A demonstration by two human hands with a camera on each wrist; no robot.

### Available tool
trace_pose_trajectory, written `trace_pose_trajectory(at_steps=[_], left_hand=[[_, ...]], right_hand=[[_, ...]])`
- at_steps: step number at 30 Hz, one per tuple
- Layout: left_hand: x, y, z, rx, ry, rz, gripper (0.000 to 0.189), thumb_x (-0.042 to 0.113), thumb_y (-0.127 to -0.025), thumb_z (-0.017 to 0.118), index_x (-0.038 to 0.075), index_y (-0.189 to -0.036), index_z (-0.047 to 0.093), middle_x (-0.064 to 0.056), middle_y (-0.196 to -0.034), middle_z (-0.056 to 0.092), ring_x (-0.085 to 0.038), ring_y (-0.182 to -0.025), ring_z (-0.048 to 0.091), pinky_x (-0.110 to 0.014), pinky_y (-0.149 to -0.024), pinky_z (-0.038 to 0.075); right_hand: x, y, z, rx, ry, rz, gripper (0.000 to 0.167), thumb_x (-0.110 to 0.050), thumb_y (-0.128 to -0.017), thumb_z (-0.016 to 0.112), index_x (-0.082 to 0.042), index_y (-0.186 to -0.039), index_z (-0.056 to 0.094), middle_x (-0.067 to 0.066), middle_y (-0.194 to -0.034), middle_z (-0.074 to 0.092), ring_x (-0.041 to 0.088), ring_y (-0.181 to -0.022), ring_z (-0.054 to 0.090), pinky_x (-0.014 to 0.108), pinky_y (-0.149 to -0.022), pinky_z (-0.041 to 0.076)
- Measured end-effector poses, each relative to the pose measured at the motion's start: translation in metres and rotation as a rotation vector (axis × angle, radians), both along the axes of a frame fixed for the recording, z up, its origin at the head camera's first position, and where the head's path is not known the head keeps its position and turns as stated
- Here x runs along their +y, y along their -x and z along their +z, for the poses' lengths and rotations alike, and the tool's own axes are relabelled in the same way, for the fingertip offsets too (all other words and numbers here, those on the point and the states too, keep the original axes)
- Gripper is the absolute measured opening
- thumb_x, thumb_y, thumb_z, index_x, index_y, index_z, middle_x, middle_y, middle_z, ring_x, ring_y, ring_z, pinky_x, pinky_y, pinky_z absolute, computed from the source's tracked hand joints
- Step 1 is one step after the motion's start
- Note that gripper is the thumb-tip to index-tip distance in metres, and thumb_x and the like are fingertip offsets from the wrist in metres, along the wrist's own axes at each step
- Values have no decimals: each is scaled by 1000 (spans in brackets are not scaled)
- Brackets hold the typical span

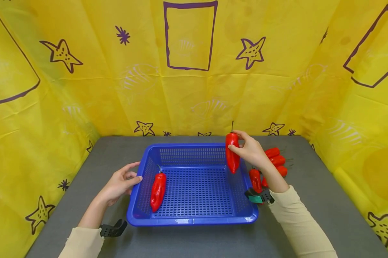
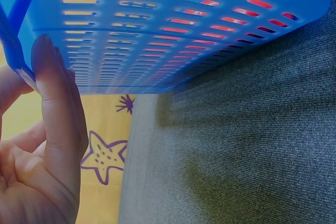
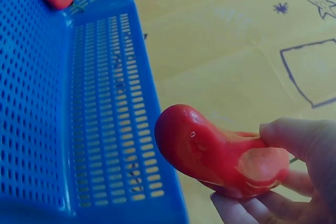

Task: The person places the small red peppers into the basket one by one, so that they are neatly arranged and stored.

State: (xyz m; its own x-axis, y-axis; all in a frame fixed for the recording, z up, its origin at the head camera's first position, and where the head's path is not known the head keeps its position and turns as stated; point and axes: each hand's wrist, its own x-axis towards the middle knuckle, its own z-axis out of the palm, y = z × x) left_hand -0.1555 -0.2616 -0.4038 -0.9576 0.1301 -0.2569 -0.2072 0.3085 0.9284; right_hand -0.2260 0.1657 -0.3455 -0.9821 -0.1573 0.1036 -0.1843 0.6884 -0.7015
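Note:
A blue slotted plastic basket [image 1: 194, 221] stands on the grey table. My left hand [image 1: 121, 183] grips its left rim, and in the left wrist view the thumb and fingers [image 2: 55, 103] pinch that rim from both sides. With my right hand [image 1: 251, 150] I hold a red pepper [image 1: 233, 154] by its upper part, stem up, over the basket's right back corner. The right wrist view shows this pepper [image 3: 210, 153] between thumb and fingers, its rounded tip toward the basket. Another red pepper [image 1: 158, 191] lies inside the basket along the left wall.
Several more red peppers [image 1: 277, 160] lie on the table right of the basket, partly hidden behind my right forearm. A yellow cloth [image 1: 194, 89] with starfish drawings rises behind and at both sides of the grey table [image 1: 116, 150].

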Motion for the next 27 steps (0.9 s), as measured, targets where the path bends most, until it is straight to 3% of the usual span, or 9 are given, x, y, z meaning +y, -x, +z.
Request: trace_pose_trajectory(at_steps=[15, 27], left_hand=[[-1, 0, -4, -3, 4, 7, 70, 23, -85, 66, 13, -142, 27, -20, -100, 59, -30, -78, 67, -45, -66, 56], [0, 0, -2, -2, 10, 10, 68, 22, -86, 65, 13, -142, 27, -20, -101, 59, -29, -79, 67, -46, -68, 56]], right_hand=[[-35, 4, -9, -31, 49, 77, 61, -29, -84, 64, -13, -137, 39, 15, -130, 51, 29, -95, 64, 34, -68, 56], [-62, 4, -19, -55, 120, 140, 62, -24, -84, 66, -9, -138, 38, 15, -129, 52, 23, -84, 65, 29, -60, 54]])
